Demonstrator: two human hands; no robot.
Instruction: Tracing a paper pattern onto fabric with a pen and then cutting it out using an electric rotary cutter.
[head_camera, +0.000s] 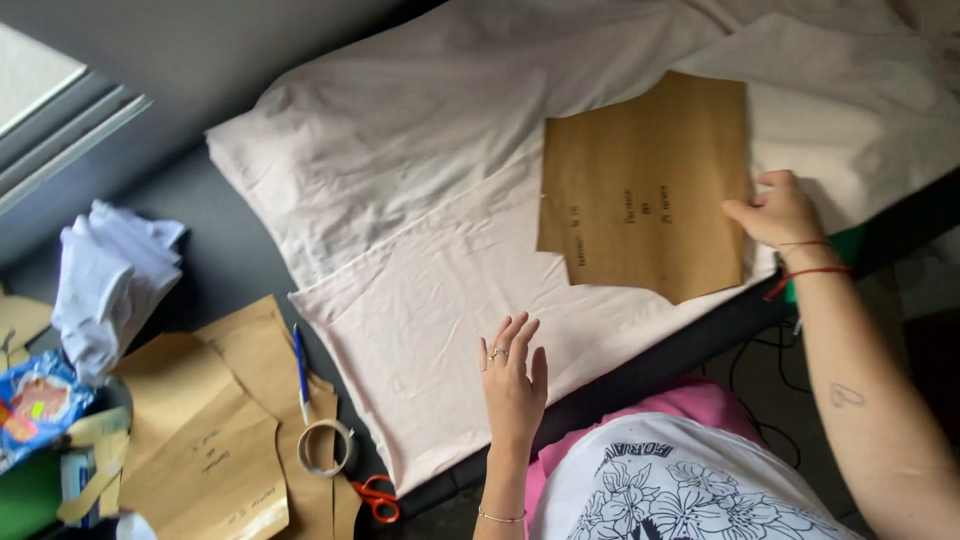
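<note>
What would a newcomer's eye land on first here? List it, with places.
The brown paper pattern lies at upper centre on the pale pink cloth, its right edge pinched by the right hand. The left hand presses flat on the cloth's near edge. At lower left lie more paper pieces, a tape roll and orange scissors.

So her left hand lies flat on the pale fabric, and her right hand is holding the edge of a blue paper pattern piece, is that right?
Not quite: the paper pattern piece is brown, not blue, as the head view shows. The left hand does lie flat on the pale fabric, and the right hand holds the paper's edge.
</note>
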